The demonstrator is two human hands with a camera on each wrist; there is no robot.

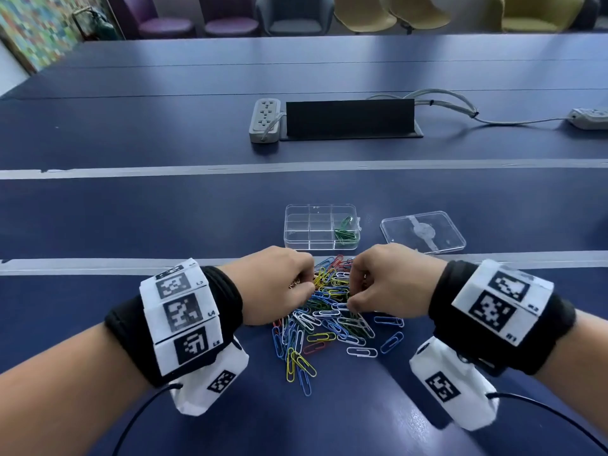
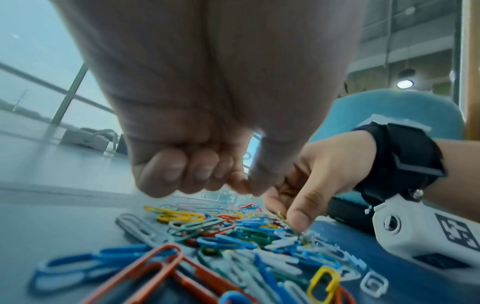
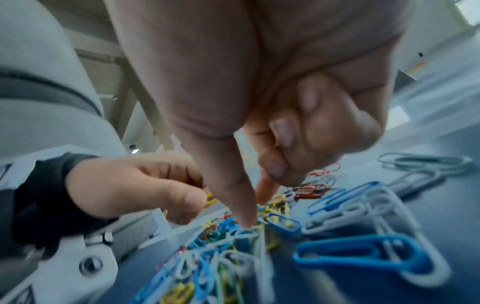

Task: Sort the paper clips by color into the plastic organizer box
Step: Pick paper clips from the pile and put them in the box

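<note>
A loose pile of paper clips (image 1: 329, 311) in several colours lies on the blue table in front of me. Behind it stands the clear organizer box (image 1: 297, 232), with green clips (image 1: 345, 233) in its right compartments. My left hand (image 1: 304, 284) hovers over the pile's left side with curled fingers, thumb and forefinger pinching a yellow clip (image 3: 210, 200). My right hand (image 1: 353, 291) reaches into the pile's right side. Its thumb and forefinger close on a yellow clip (image 2: 281, 215), and more yellow shows inside its curled fingers (image 2: 289, 192).
The box's clear lid (image 1: 422, 231) lies right of the box. Farther back are a grey power strip (image 1: 265, 120), a raised black cable flap (image 1: 348, 118) and a second strip (image 1: 589, 118) with cables. Pale tape lines (image 1: 131, 174) cross the table. Chairs stand along the far side.
</note>
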